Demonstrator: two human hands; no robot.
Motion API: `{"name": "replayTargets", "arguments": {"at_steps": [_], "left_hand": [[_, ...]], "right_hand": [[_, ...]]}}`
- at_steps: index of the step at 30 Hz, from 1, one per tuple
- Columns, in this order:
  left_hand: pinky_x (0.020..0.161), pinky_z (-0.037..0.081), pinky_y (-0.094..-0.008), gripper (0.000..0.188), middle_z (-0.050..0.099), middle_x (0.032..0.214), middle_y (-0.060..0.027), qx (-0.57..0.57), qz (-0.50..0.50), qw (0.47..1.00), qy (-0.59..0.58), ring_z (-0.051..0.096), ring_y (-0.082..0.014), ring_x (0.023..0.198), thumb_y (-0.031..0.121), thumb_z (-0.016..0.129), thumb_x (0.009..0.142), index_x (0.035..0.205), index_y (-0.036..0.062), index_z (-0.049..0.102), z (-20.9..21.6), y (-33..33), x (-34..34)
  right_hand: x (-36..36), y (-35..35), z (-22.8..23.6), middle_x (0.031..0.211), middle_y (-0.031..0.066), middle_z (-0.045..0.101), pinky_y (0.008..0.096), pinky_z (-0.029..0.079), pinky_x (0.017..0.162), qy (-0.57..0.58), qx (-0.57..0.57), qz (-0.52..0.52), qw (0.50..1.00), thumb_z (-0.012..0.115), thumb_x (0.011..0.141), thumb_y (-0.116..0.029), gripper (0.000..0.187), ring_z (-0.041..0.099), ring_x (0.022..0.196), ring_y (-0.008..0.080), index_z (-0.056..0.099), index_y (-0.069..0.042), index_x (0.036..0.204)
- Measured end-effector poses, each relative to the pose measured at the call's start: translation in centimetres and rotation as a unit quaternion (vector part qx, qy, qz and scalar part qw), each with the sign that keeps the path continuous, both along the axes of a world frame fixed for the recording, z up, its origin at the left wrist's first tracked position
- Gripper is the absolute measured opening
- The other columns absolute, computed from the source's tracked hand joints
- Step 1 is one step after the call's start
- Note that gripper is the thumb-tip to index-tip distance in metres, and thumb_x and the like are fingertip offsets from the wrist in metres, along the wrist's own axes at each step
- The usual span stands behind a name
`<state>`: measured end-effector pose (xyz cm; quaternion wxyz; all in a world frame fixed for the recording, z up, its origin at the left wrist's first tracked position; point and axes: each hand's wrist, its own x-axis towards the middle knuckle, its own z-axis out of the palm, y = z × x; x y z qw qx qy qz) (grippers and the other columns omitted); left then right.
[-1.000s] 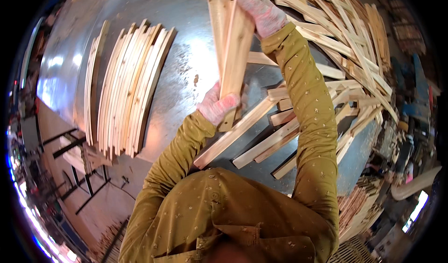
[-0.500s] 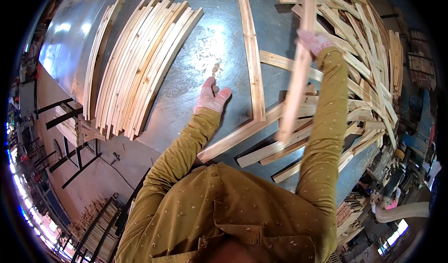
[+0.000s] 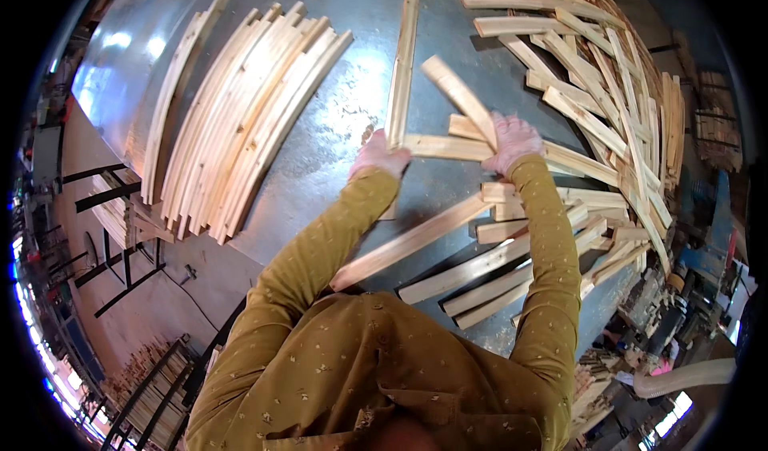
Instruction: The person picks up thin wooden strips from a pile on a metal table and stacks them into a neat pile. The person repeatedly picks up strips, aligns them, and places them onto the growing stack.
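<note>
Your left hand (image 3: 380, 156) pinches a pale wooden slat (image 3: 404, 59) over the metal worktop (image 3: 316, 143); your right hand (image 3: 514, 140) touches a second slat (image 3: 458, 95), its grip unclear

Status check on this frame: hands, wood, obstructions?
Left hand gripping long wooden strip. Right hand at slanted strip, grip unclear. Loose strips crowd right hand's side.
</note>
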<state>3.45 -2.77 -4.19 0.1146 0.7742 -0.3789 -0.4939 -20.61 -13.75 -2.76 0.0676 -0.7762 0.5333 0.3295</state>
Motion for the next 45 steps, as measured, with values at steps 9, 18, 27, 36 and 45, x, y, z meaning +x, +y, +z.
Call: {"name": "replayTargets", "arguments": {"at_steps": [9,18,27,36,45], "left_hand": [[0.106,0.041,-0.0458,0.074,0.056,0.132,-0.0268,-0.304,0.006,0.950,-0.075,0.052,-0.0419,0.124,0.040,0.067,0.085,0.145,0.0078,0.038,7.0,-14.9,9.5],[0.111,0.037,-0.0371,0.076,0.055,0.137,-0.0217,-0.463,-0.013,0.881,-0.094,0.049,-0.0318,0.132,0.040,0.064,0.087,0.147,0.0030,0.037,14.9,-19.2,14.8],[0.068,0.055,-0.0279,0.052,0.065,0.097,-0.0106,-0.342,0.446,0.817,0.130,0.061,-0.0143,0.085,0.020,0.070,0.091,0.133,-0.0013,0.048,-2.6,20.3,16.1],[0.092,0.050,-0.0347,0.077,0.062,0.112,-0.0145,-0.295,0.040,0.767,0.569,0.062,-0.0252,0.101,0.051,0.061,0.091,0.142,-0.0027,0.040,2.8,7.8,8.1],[0.081,0.050,-0.0326,0.053,0.068,0.100,-0.0092,-0.026,0.099,0.985,0.135,0.060,-0.0151,0.089,0.035,0.074,0.086,0.125,0.0028,0.059,-3.5,10.0,11.1]], "right_hand": [[5.7,8.6,0.0,0.135,0.0118,0.048,0.0428,0.031,0.112,0.011,0.125,0.229,0.965,0.067,0.081,-0.057,0.094,0.042,0.132,0.0280,0.027,-0.011,0.152],[6.9,8.0,0.9,0.137,0.0079,0.049,0.0429,0.029,0.113,-0.005,0.204,0.353,0.913,0.070,0.081,-0.052,0.092,0.043,0.132,0.0248,0.028,-0.012,0.152],[8.7,2.9,4.6,0.094,0.0103,0.066,0.0414,0.055,0.073,-0.328,-0.013,0.310,0.892,0.067,0.073,-0.041,0.043,0.065,0.081,0.0287,0.064,-0.016,0.108],[20.4,-3.9,12.1,0.110,0.0199,0.067,0.0418,0.057,0.092,-0.814,0.491,-0.178,0.253,0.073,0.081,-0.016,0.058,0.066,0.104,0.0325,0.052,0.006,0.131],[18.7,5.6,-7.4,0.102,0.0215,0.069,0.0387,0.058,0.081,-0.664,0.215,-0.560,0.447,0.053,0.092,-0.025,0.051,0.069,0.088,0.0297,0.047,0.002,0.135]]}}
